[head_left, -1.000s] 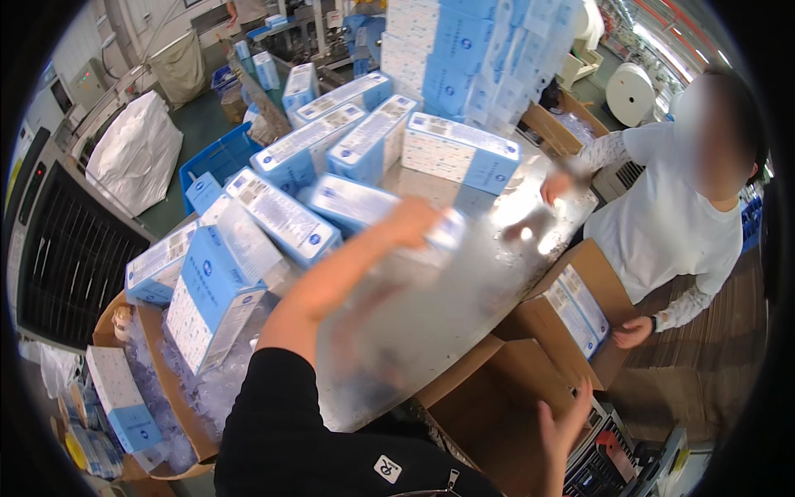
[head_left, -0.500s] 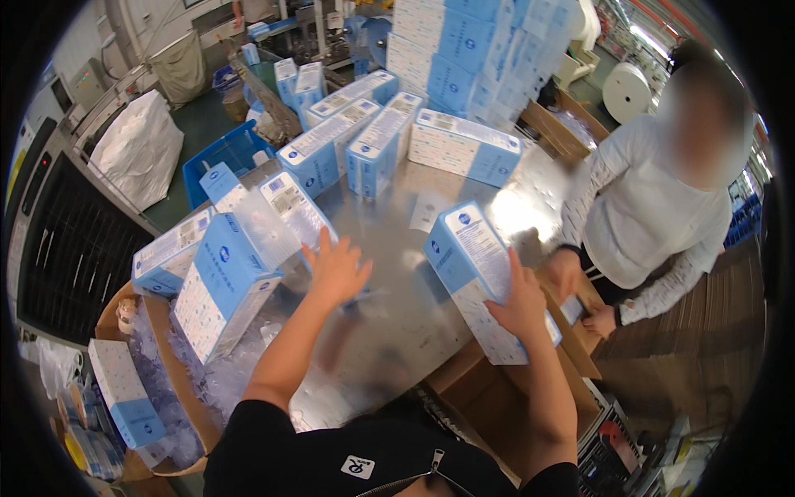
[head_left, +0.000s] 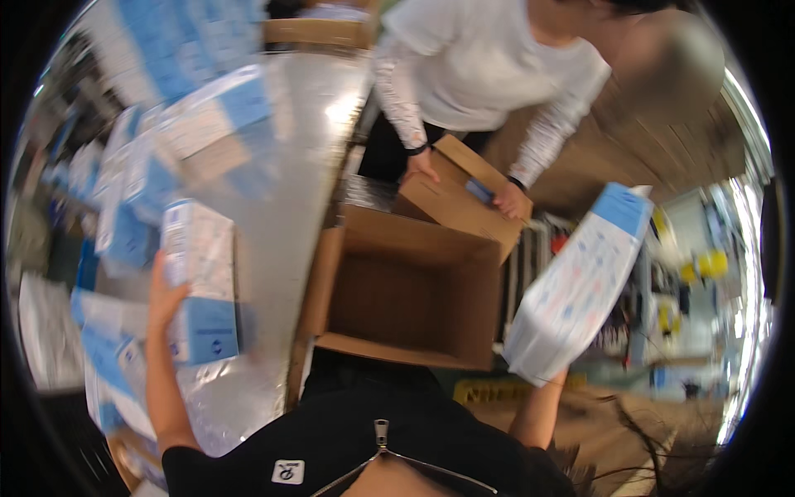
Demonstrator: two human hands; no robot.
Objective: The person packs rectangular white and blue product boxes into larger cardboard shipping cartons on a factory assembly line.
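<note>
My left hand (head_left: 164, 300) grips a white and blue wrapped pack (head_left: 199, 282) held upright over the shiny metal table (head_left: 290, 215). My right hand is hidden behind a second white and blue pack (head_left: 575, 286), which it holds tilted in the air to the right of an open, empty cardboard box (head_left: 406, 290). The box stands right in front of me, between the two packs. The picture is blurred by motion.
A person in a white long-sleeved top (head_left: 489, 62) stands opposite, both hands on a smaller cardboard box (head_left: 455, 199). Several more blue and white packs (head_left: 141, 157) lie on the table at the left. Shelving and yellow items (head_left: 704, 265) sit at the right.
My view has swung right and down, from the table to the open box. Each hand has lifted a pack off the table; the right pack has travelled to the right of the box.
</note>
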